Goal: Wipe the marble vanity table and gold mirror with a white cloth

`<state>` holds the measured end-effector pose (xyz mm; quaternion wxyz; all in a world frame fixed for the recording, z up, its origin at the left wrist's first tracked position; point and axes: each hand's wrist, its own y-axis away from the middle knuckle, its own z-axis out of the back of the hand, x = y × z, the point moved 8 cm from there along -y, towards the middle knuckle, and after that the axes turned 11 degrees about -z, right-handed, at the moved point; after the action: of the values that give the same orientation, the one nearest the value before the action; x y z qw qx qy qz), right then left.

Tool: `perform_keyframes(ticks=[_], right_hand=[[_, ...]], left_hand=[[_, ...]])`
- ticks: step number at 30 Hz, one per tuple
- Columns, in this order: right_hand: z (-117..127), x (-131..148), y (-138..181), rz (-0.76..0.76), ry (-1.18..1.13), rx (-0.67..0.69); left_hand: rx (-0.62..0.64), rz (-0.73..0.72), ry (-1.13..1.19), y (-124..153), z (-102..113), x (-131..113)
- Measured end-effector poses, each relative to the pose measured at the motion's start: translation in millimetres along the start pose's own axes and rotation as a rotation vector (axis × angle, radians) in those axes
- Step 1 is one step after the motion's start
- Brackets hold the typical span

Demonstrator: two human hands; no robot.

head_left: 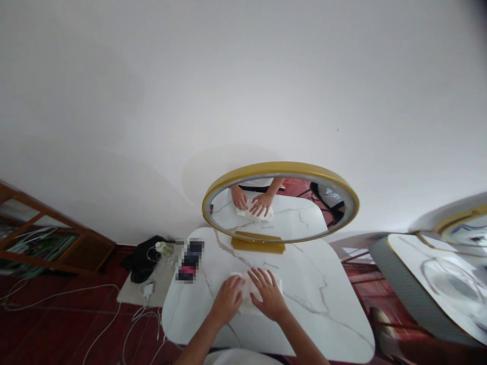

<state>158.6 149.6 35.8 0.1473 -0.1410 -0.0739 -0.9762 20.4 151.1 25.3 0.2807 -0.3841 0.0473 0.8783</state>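
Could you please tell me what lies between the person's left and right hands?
In the head view, part of a white, cloth-like item lies between the left hand and the right hand, on the marbled table.

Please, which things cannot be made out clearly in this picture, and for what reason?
Head view:
White sheet-like item: partly covered by the left hand and right hand; cloth or paper, unclear.
Dark-and-pink item on the table: masked by pixelation.
Mirror at far right: cut off by right edge.
Shelf contents: blurred, cut off by left edge.
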Motion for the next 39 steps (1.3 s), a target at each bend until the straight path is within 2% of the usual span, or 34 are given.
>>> perform_keyframes(ticks=[5, 10, 13, 16, 20, 24, 28, 31, 33, 36, 39], right_hand=[[-34, -16, 42, -0.024, 0.007, 0.028], [-48, -27, 84, -0.026, -0.012, 0.063], [-53, -29, 105, 0.03, -0.027, 0.099], [-55, -34, 109, 0.046, -0.033, 0.105], [-49, -41, 82, 0.046, 0.004, 0.066], [-29, -54, 30, -0.041, 0.059, -0.005], [-16, -67, -16, -0.183, 0.071, 0.026], [-14, -67, -27, -0.21, 0.057, 0.038], [-15, -65, -19, -0.212, 0.051, 0.041], [-21, -60, 13, -0.186, 0.031, 0.042], [-32, -52, 62, -0.079, -0.036, 0.069]], left_hand=[[0.141, -0.075, -0.074, 15, -32, -7], [0.322, -0.246, -0.104, 33, -48, -23], [0.348, -0.3, -0.117, 44, -51, -32], [0.349, -0.281, -0.12, 46, -56, -29], [0.33, -0.224, -0.12, 24, -59, -15], [0.292, -0.124, -0.111, -26, -47, 3], [0.221, -0.025, -0.094, -75, -33, 9], [0.153, 0.064, -0.08, -87, -31, 8], [0.114, 0.107, -0.088, -79, -36, 3], [0.096, 0.114, -0.102, -46, -48, -12], [0.183, 0.102, -0.089, -2, -65, -28]])
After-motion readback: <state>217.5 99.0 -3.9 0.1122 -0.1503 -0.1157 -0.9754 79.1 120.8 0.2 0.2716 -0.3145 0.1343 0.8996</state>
